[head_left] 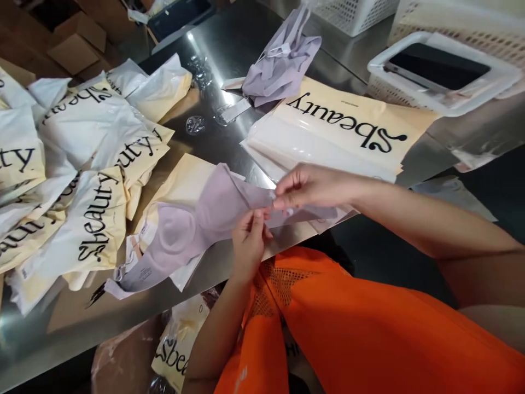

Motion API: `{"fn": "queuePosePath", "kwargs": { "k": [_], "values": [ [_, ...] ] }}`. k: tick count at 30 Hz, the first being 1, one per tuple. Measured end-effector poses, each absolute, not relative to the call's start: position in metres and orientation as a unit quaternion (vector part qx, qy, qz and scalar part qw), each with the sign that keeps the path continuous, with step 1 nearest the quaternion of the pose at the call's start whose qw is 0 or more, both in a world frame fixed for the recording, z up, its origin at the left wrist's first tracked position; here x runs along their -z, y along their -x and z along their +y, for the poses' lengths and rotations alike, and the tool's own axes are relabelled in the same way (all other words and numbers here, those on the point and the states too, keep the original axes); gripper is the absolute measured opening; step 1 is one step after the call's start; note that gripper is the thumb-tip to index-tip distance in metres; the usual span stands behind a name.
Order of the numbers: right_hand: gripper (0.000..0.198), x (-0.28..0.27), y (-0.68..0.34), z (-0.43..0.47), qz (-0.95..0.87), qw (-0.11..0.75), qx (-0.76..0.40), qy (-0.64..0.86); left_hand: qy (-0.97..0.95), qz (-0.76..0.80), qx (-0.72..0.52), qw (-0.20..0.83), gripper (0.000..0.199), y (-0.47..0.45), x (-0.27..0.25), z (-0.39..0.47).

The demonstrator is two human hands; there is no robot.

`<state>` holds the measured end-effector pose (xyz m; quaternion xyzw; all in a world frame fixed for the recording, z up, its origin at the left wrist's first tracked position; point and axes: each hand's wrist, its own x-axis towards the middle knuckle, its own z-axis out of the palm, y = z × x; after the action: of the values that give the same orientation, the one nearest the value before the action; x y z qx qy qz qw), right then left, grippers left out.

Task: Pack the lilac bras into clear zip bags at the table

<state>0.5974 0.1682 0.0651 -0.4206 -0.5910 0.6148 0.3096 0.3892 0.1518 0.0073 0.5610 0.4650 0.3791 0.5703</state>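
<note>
A lilac bra (176, 232) lies spread near the table's front edge, its cups facing up, partly over a cream and white packaging bag (184, 178). My right hand (301, 186) pinches at the bra's right side, where a small pale bit shows at the fingertips. Close beside it, my left hand (250, 232) has thumb and fingers pressed together on the same part. The fingers hide exactly what is held there. Farther back, a bundle of folded lilac garments (281, 65) rests with a white tag (237, 110) beside it.
Printed packaging bags (98, 219) are heaped on the left. A stack of flat bags (344, 126) lies behind my hands. A phone (441, 64) sits on a white basket (379, 90) at back right. Crumpled clear plastic (195, 125) lies mid-table; cardboard boxes (77, 44) stand beyond.
</note>
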Motion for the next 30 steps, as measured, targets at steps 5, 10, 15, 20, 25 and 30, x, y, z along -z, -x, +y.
{"fn": "queuePosePath", "kwargs": {
  "k": [5, 10, 15, 20, 25, 30],
  "values": [
    [0.033, -0.078, -0.627, 0.199, -0.484, 0.421, -0.585, 0.496, -0.887, 0.338, -0.223, 0.223, 0.025, -0.467, 0.008, 0.157],
    [0.035, -0.074, -0.639, 0.199, -0.398, 0.445, -0.642, 0.481, -0.954, 0.292, -0.023, 0.060, 0.100, -0.501, 0.011, 0.131],
    [0.028, -0.075, -0.645, 0.181, -0.356, 0.456, -0.659, 0.481, -0.981, 0.178, -0.043, 0.066, 0.067, -0.455, 0.032, 0.126],
    [0.016, -0.069, -0.630, 0.181, -0.287, 0.474, -0.678, 0.483, -0.894, 0.281, -0.232, 0.261, 0.010, -0.418, 0.033, 0.120],
    [0.029, -0.052, -0.600, 0.184, -0.224, 0.496, -0.712, 0.443, -0.482, 0.515, -0.364, 0.609, 0.035, -0.382, -0.008, 0.138],
    [0.041, -0.040, -0.566, 0.177, -0.261, 0.476, -0.746, 0.385, -0.329, 0.513, -0.433, 0.664, 0.040, -0.360, -0.022, 0.144]
  ]
}}
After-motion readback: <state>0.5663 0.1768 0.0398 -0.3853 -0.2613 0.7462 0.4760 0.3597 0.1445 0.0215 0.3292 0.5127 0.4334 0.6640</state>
